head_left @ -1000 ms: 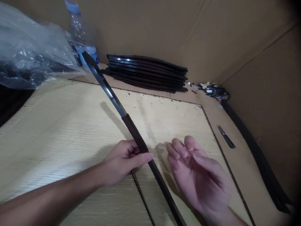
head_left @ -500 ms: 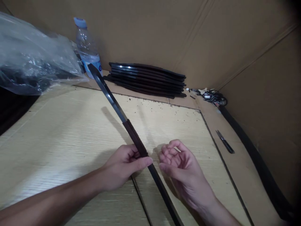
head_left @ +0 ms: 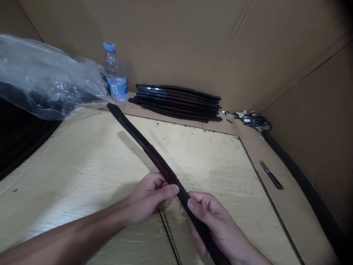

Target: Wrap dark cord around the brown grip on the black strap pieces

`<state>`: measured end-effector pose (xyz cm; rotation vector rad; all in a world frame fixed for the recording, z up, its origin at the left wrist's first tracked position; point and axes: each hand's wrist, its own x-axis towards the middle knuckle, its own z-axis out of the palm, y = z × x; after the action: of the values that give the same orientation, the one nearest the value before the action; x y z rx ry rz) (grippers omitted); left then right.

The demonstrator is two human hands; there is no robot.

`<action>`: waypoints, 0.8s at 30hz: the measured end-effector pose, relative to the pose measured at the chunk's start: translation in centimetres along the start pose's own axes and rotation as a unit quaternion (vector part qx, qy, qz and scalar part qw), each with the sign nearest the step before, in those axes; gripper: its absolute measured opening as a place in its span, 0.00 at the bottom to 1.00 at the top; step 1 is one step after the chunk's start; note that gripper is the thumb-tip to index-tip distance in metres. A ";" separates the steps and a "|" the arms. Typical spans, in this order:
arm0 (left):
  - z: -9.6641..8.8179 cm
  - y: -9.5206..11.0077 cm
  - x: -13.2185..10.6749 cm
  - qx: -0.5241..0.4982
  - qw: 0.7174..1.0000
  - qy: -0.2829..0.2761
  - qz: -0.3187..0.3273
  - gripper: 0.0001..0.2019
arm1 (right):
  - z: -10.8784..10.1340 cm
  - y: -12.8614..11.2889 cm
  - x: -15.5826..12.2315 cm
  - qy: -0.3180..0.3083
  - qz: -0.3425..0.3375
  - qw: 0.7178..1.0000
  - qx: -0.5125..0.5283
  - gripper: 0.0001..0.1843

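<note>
A long dark strip (head_left: 132, 134) runs slantwise over the table, its far end pointing to the upper left and its near end leaving the bottom of the view. A wider, ridged section (head_left: 160, 162) covers its middle. My left hand (head_left: 154, 197) pinches the strip at the lower end of that section, thumb on top. Just below, my right hand (head_left: 211, 217) is closed round the strip, with the thumb lying along its upper face. Under the strip, a thin dark line or rod (head_left: 168, 233) shows on the table; I cannot tell which.
Several similar dark strips (head_left: 176, 105) lie stacked along the back cardboard wall. A water bottle (head_left: 117, 75) and a clear plastic bag (head_left: 49, 81) stand to their left. At right are small snips (head_left: 271, 176), a tangled heap (head_left: 252, 119) and a long black strip (head_left: 300, 184).
My right hand has closed on the strip from apart beside it. The strip has turned about its length, and its far end sits lower. The whole view has shifted slightly.
</note>
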<state>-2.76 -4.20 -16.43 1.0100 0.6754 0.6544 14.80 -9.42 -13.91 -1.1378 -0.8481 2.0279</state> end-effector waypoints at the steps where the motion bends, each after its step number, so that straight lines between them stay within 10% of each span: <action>1: 0.0 -0.1 -0.1 -0.001 1.000 0.008 -0.006 0.17 | 0.0 -0.1 0.1 -0.011 -0.017 1.000 -0.001 0.18; 24: 0.5 0.7 0.0 0.071 0.994 0.062 -0.048 0.20 | 1.1 0.2 -0.2 0.105 -0.017 0.992 0.070 0.18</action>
<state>-2.53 -4.16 -15.59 1.0673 0.8845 0.5935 13.85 -9.96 -13.51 -1.2231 -0.6056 1.8694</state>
